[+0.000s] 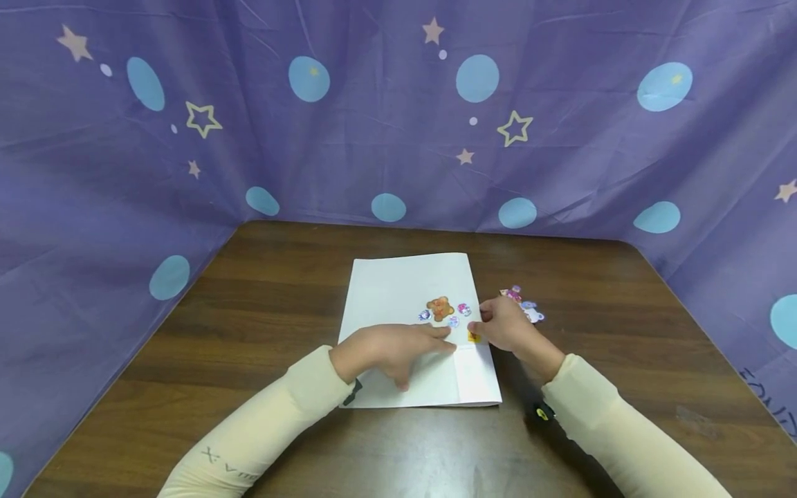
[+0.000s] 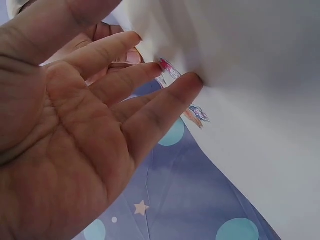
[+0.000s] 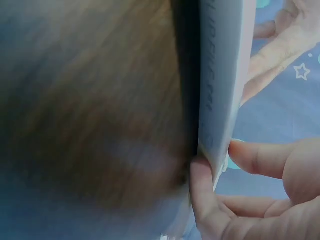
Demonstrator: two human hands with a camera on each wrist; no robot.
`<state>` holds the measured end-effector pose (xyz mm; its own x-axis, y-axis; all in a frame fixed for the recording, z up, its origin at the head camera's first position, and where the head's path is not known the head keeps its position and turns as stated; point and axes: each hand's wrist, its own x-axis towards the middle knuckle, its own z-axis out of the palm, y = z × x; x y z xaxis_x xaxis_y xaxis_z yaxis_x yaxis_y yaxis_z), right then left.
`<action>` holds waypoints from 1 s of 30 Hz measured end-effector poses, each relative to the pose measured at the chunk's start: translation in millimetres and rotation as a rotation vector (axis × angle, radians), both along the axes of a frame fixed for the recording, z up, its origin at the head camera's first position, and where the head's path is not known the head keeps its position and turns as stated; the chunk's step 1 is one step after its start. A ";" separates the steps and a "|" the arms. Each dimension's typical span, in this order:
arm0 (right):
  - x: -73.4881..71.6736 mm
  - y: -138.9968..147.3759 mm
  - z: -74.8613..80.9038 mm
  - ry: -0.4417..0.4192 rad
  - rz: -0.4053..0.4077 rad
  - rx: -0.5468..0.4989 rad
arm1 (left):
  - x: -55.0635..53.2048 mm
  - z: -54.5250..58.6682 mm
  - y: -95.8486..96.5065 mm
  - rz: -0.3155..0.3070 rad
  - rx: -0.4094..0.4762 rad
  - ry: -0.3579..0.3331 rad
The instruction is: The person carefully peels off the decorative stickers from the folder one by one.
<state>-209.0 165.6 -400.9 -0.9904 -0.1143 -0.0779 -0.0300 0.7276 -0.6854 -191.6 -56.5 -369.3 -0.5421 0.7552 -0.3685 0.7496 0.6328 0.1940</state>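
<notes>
The bear sticker and three small stickers appeared placed on the table's folder; loose stickers to its right apparently remained. Right hand pinched the folder's right edge by a yellow sticker; left hand's grip was wide.

Left hand over the white folder, fingers extended, tips touching it, right hand pinching its right edge, left forearm and right forearm slanting in from its near side
</notes>
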 end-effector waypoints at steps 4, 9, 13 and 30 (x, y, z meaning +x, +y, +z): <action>1.3 -1.7 2.7 0.070 0.020 0.112 | 0.5 0.0 0.0 0.001 -0.003 0.002; 4.2 -3.3 4.3 0.135 0.046 0.193 | -0.6 -2.1 0.0 -0.005 -0.008 -0.001; 3.6 -2.5 4.6 0.129 0.048 0.211 | -1.3 -3.5 0.3 -0.009 -0.009 -0.001; -7.2 -3.2 18.2 0.217 0.263 0.383 | -4.7 2.7 -3.3 0.001 0.022 0.010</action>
<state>-216.2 162.5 -382.7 -0.9300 -0.3652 0.0416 -0.3579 0.8740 -0.3286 -196.3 -59.9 -366.6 -0.5467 0.7624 -0.3463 0.7508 0.6294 0.2004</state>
